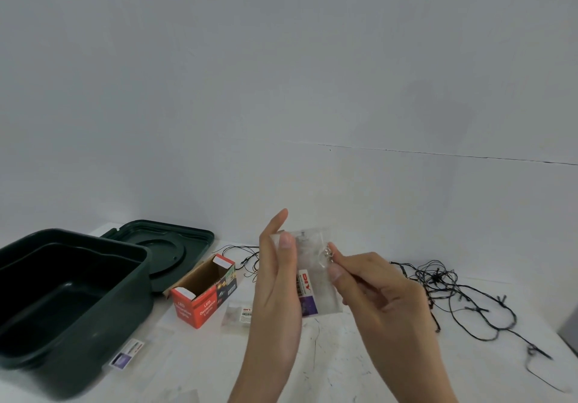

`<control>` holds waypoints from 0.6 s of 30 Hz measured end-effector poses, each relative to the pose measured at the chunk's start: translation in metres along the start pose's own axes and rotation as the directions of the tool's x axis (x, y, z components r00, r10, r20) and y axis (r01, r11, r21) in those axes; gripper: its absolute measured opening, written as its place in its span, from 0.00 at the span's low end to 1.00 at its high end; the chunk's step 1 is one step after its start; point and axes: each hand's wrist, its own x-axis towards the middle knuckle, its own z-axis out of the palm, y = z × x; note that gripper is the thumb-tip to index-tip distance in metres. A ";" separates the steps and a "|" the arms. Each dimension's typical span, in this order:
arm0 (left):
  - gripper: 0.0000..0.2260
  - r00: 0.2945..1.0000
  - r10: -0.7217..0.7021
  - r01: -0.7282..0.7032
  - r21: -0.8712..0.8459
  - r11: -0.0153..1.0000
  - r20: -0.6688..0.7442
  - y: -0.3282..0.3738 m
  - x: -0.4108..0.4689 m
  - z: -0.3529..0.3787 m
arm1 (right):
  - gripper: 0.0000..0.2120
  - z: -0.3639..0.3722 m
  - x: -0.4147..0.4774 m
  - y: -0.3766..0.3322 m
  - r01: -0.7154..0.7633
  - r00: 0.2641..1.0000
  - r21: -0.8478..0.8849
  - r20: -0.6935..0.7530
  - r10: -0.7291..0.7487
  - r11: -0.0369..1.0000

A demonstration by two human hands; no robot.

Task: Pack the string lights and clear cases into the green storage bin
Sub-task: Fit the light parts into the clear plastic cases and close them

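The left hand (275, 280) and right hand (378, 293) both pinch one case (308, 280); best keep it closed and level, then lay it flat in the bin (134, 293).

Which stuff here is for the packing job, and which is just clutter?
Job: bin, string lights, held case in left hand and right hand, case by box, case by bin.
Lying about: lid, orange box.
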 end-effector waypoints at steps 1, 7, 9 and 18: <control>0.17 1.000 0.002 -0.002 0.005 1.000 0.005 0.001 -0.001 0.000 | 0.08 -0.001 0.000 0.001 0.010 1.000 -0.024 0.017 -0.009 1.000; 0.17 1.000 0.003 -0.004 0.054 0.999 0.021 0.004 -0.005 -0.002 | 0.12 -0.003 0.000 0.003 0.119 0.993 -0.201 0.043 -0.113 0.972; 0.17 1.000 -0.012 0.011 0.058 0.998 0.016 0.002 -0.005 -0.003 | 0.12 -0.002 -0.002 0.004 0.163 0.986 -0.256 0.059 -0.153 0.953; 0.21 0.996 -0.090 0.090 -0.142 0.986 0.011 0.011 -0.009 0.004 | 0.15 -0.006 0.001 0.002 0.067 0.988 -0.060 0.145 -0.057 0.996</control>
